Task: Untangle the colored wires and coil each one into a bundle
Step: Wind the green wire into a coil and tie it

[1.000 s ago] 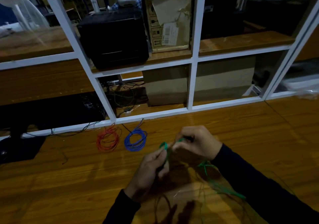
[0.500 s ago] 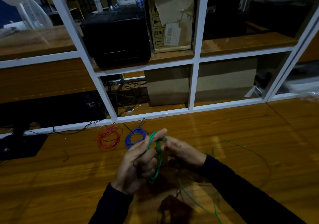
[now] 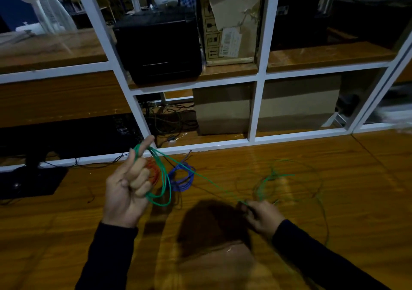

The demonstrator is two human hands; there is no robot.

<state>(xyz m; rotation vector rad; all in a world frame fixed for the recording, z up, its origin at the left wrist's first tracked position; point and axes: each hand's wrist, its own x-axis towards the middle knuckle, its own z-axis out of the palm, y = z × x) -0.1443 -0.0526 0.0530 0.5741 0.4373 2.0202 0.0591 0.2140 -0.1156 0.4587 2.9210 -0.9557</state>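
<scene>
The left hand [image 3: 127, 189] was raised, its curled fingers [image 3: 139, 176] wound with several loops of green wire [image 3: 166, 178]. From those loops the wire ran taut, down and to the right, to the right hand [image 3: 260, 216], whose fingers pinched it low over the bench [image 3: 66, 234]. The slack lay farther right. Red coil [image 3: 153, 171] and blue coil [image 3: 181, 178] sat finished beyond.

Green thin wire [image 3: 166, 178], red coiled wire [image 3: 153, 173], blue coiled wire [image 3: 182, 178]; all lay over orange-brown grained wooden table [image 3: 289, 155]; white metal frame [image 3: 256, 109]; dark navy sleeves [image 3: 107, 258].
</scene>
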